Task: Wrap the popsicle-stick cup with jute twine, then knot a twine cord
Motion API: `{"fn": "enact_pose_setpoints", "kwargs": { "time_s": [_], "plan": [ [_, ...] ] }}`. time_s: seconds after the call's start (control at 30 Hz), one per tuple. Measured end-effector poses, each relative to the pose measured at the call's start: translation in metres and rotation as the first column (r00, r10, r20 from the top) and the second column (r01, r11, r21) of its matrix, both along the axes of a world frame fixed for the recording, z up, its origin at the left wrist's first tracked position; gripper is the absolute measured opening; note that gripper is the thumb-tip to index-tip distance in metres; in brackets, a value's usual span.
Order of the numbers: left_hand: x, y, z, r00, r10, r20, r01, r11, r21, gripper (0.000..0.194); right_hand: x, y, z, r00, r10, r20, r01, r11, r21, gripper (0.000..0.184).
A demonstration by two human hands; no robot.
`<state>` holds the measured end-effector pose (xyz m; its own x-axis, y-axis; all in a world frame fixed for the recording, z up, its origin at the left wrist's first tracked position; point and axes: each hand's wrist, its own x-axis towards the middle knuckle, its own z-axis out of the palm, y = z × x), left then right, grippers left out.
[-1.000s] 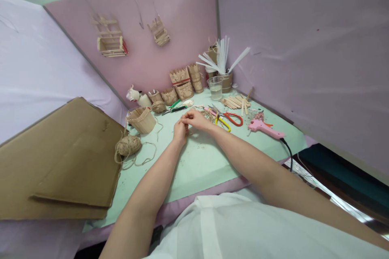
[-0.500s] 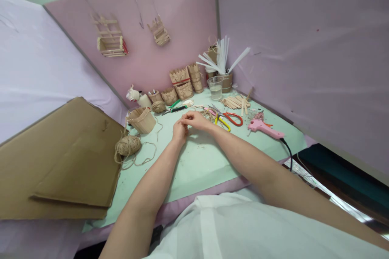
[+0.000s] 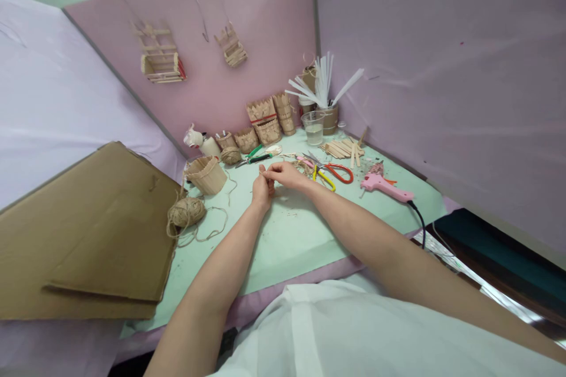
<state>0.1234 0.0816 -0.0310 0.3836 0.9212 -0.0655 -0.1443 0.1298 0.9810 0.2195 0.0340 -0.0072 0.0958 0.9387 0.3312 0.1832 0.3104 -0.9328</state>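
Observation:
My left hand (image 3: 262, 189) and my right hand (image 3: 286, 175) meet over the middle of the green table top (image 3: 292, 235). Both have their fingers pinched together on something thin between them, probably a bit of jute twine, too small to make out. A ball of jute twine (image 3: 187, 211) with loose strands lies to the left of my left forearm. A small cup built of wooden sticks (image 3: 207, 175) stands just behind that ball.
A pink glue gun (image 3: 386, 187) with a black cord lies at the right. Red-handled scissors (image 3: 338, 172) and a yellow-handled tool (image 3: 324, 178) lie beyond my right hand. Wooden sticks (image 3: 342, 149), a plastic cup (image 3: 313, 127) and stick baskets (image 3: 265, 121) line the back. Cardboard sheets (image 3: 88, 230) lie left.
My hands have stayed in place; the fingers shifted slightly, the left thumb now raised against the right fingertips. Nothing else moved.

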Motion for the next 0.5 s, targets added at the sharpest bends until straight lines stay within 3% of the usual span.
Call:
{"fn": "enact_pose_setpoints", "kwargs": {
  "time_s": [0.2,0.5],
  "plan": [
    [0.0002,0.0002,-0.0011,1.0,0.007,-0.013,-0.006,1.0,0.022,0.057,0.0013,0.0024,-0.002,1.0,-0.019,0.003,0.019,1.0,0.0,0.032],
    [-0.0002,-0.0012,-0.0027,1.0,0.005,-0.026,-0.003,0.999,0.052,0.061,0.0051,0.0069,-0.0071,0.986,-0.164,0.041,0.165,0.986,-0.02,0.029]
  ]
}}
